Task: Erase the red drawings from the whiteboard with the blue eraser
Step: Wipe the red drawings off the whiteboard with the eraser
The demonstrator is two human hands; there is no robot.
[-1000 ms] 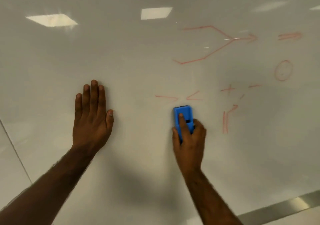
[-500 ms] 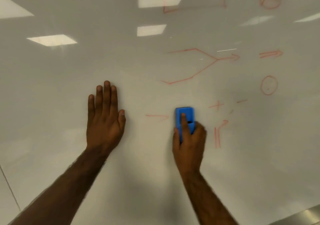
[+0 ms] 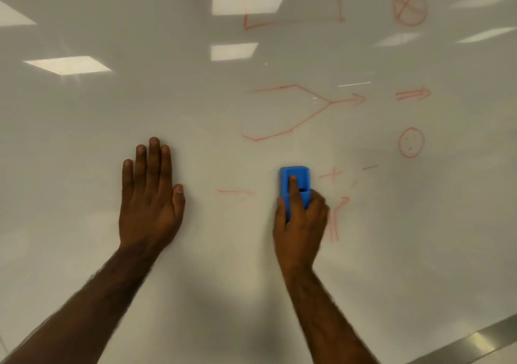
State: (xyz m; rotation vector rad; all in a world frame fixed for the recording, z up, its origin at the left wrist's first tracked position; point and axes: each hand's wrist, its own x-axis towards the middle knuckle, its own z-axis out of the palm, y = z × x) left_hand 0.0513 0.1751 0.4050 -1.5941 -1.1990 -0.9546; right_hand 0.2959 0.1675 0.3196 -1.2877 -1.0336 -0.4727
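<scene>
In the head view, the blue eraser (image 3: 294, 186) is pressed against the whiteboard (image 3: 84, 128) and is clamped by the right hand (image 3: 300, 223), with the forefinger laid along its back and the remaining fingers wrapped around its lower sides. The left hand (image 3: 149, 198) is laid flat on the board, fingers extended and close together, nothing being held; it is kept well apart from the eraser.

Red drawings are seen around the eraser. A short dash (image 3: 235, 192) lies between the two hands. A plus sign (image 3: 331, 174) is found just right of the eraser, with a small dash (image 3: 370, 167) further right. An upright arrow-like mark (image 3: 337, 218) is partly covered by the right hand. Above, a forked arrow (image 3: 305, 111) and a double-lined arrow (image 3: 413, 94) are drawn. Two circles are counted: one crossed by a line (image 3: 409, 5) and one with dots inside (image 3: 411, 142). An open rectangle (image 3: 291, 22) is cut off by the upper edge. Ceiling lights (image 3: 67, 65) are reflected in the glossy surface. A metal edge strip (image 3: 481, 341) is visible at the lower right corner
</scene>
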